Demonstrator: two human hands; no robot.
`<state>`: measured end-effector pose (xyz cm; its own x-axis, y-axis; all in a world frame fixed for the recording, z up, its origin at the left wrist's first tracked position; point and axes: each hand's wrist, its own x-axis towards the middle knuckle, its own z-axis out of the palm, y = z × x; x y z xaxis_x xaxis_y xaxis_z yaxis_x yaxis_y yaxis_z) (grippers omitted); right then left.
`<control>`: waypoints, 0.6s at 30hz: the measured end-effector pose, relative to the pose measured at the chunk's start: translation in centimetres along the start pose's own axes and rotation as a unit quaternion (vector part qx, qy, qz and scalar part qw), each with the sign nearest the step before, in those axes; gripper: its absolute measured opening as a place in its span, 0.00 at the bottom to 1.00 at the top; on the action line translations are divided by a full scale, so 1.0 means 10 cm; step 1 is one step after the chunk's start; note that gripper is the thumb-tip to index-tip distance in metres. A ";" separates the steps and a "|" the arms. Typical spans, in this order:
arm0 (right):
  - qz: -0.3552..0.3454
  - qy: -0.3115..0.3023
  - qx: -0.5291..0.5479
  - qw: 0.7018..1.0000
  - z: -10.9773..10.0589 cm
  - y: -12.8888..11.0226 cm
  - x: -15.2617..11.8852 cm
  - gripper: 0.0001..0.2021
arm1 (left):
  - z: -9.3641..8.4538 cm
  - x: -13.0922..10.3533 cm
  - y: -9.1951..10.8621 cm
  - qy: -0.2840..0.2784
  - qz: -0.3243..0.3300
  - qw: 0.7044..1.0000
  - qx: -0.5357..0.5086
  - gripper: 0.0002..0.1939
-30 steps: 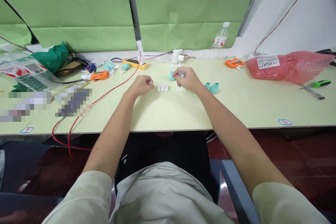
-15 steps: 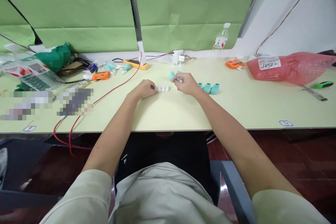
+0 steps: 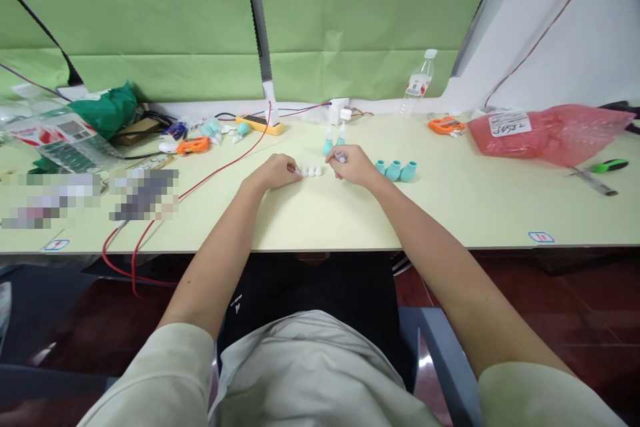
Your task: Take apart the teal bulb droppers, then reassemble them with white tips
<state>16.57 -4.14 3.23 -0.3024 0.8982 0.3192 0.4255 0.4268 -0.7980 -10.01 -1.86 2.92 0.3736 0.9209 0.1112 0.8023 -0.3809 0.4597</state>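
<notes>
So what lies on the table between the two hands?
In the head view: a row of small white pieces, nearer the left hand than the right hand.

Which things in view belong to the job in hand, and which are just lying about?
Likely in the job, judging by closeness to the hands:
- pale piece in the right hand
- small white pieces beside the left hand
- open-topped teal pieces
- white-tipped teal pieces

Apparently lying about:
- clear upright bottle
- red bag
- green-handled tool
</notes>
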 end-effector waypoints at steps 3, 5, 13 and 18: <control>0.016 -0.043 0.050 0.998 0.05 -0.03 -0.01 0.04 | -0.04 -0.02 0.01 0.009 -0.035 0.999 0.024 0.18; 0.043 -0.067 0.083 0.993 0.08 -0.07 -0.02 0.04 | -0.07 -0.05 0.08 0.080 -0.024 0.996 0.032 0.13; 0.063 -0.170 0.219 0.959 0.11 -0.16 -0.08 0.24 | 0.22 -0.15 0.61 0.233 0.214 0.947 -0.059 0.05; 0.057 -0.147 0.249 0.956 0.15 -0.07 -0.05 0.25 | 0.42 -0.03 0.64 0.293 0.320 0.893 -0.121 0.11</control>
<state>15.13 -5.03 2.90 -0.5363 0.8358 0.1175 0.0329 0.1598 -0.9866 -3.05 -4.90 2.14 0.3544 0.4339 0.8283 0.3613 -0.8806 0.3068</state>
